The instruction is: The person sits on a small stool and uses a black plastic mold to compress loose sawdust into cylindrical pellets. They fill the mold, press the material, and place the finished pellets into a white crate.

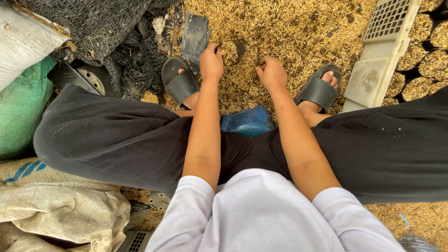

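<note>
I sit with legs apart over a floor of loose yellow husk (289, 32). My left hand (211, 60) reaches down and pinches the rim of a small black plastic bag (234, 49) that stands open and partly filled with husk. My right hand (272, 72) rests on the husk just right of that bag, its fingers curled into a fist; what is inside the fist is hidden. A flat stack of empty black bags (195, 36) lies just left of my left hand.
A blue stool (247, 122) is under me, with my feet in dark slippers (179, 84) (318, 91). A white plastic crate (383, 51) and several husk-filled black bags (429, 51) are at the right. Black netting (116, 32) and sacks (56, 205) crowd the left.
</note>
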Tool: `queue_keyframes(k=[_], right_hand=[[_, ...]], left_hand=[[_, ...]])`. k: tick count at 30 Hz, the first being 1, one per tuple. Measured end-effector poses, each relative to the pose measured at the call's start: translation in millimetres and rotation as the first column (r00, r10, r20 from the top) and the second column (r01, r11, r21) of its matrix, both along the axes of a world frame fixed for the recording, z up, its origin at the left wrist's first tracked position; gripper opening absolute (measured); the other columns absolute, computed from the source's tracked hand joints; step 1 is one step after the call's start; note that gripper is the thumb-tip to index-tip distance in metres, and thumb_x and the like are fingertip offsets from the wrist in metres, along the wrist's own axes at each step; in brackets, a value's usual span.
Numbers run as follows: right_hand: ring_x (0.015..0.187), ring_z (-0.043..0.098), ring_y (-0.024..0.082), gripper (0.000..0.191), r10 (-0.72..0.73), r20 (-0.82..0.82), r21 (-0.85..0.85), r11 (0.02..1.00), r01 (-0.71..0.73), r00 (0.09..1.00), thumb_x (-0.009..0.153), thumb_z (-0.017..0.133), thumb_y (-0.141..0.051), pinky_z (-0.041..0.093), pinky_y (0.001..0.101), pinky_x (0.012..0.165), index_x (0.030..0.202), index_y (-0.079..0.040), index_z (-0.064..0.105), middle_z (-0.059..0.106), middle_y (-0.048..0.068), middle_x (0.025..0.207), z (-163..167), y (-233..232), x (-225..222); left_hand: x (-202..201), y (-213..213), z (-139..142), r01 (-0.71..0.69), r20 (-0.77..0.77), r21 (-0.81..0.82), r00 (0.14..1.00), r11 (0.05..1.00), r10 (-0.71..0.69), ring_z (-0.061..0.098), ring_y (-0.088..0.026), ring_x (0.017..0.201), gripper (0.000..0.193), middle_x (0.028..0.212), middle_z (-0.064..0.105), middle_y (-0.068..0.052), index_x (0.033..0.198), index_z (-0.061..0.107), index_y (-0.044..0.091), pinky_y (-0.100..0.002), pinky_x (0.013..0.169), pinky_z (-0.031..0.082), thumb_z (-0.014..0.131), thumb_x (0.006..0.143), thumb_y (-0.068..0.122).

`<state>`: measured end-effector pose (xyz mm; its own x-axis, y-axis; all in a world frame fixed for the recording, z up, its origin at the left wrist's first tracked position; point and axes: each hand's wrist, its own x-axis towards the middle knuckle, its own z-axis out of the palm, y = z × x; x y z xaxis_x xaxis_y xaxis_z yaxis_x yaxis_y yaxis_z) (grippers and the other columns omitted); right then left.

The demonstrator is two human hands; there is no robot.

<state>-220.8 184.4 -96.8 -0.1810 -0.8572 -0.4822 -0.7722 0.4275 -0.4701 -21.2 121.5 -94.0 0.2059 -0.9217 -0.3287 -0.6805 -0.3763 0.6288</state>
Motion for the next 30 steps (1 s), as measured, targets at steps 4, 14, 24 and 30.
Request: queue_keyframes(k=[4, 14, 24, 30], right_hand=[[0.096, 0.069, 0.028, 0.021, 0.089, -0.022, 0.029, 0.996, -0.088, 0.996, 0.09, 0.075, -0.027, 0.056, 0.0453, 0.078, 0.106, -0.013, 0.073, 0.071, 0.008, 0.105, -1.0, 5.0, 7.3], [0.1, 0.072, 0.024, 0.018, 0.024, 0.104, 0.206, 0.978, -0.045, 0.994, 0.094, 0.07, -0.025, 0.057, 0.0421, 0.086, 0.111, -0.019, 0.074, 0.076, 0.005, 0.109, 1.9, -7.0, -1.0], [0.106, 0.067, 0.03, 0.047, 0.044, 0.071, 0.004, 0.999, -0.045, 0.996, 0.092, 0.073, -0.023, 0.054, 0.0473, 0.084, 0.136, -0.017, 0.058, 0.067, 0.009, 0.119, 8.7, -0.1, 14.3], [0.104, 0.07, 0.027, 0.032, 0.034, 0.126, 0.013, 0.999, -0.036, 0.991, 0.094, 0.073, -0.022, 0.056, 0.0438, 0.087, 0.124, -0.014, 0.065, 0.07, 0.008, 0.117, 3.3, 1.0, 7.8]], left_hand=[[2.7, 0.7, -2.2, -0.006, 0.001, 0.035, 1.0, 0.999, 0.006, 0.073, -0.038, 0.093, 0.024, 0.099, 0.076, -0.02, 0.115, 0.071, 0.006, -0.045, 0.081, 0.055, 0.065, 0.096, 0.018], [2.3, -2.5, 1.5, 0.112, -0.451, 0.372, 0.889, 0.921, 0.074, 0.082, -0.025, 0.085, 0.03, 0.093, 0.079, -0.015, 0.109, 0.061, -0.004, -0.036, 0.06, 0.062, 0.055, 0.1, 0.024], [1.7, -4.3, 7.7, 0.248, -0.125, 0.357, 0.968, 0.901, -0.217, 0.078, -0.028, 0.085, 0.038, 0.089, 0.079, -0.015, 0.1, 0.07, -0.003, -0.041, 0.08, 0.058, 0.055, 0.098, 0.031], [-8.6, -8.8, 11.2, 0.117, 0.041, 0.28, 0.99, 0.953, -0.133, 0.069, -0.032, 0.109, 0.041, 0.118, 0.073, -0.014, 0.126, 0.067, 0.011, -0.044, 0.093, 0.053, 0.058, 0.092, 0.03]])
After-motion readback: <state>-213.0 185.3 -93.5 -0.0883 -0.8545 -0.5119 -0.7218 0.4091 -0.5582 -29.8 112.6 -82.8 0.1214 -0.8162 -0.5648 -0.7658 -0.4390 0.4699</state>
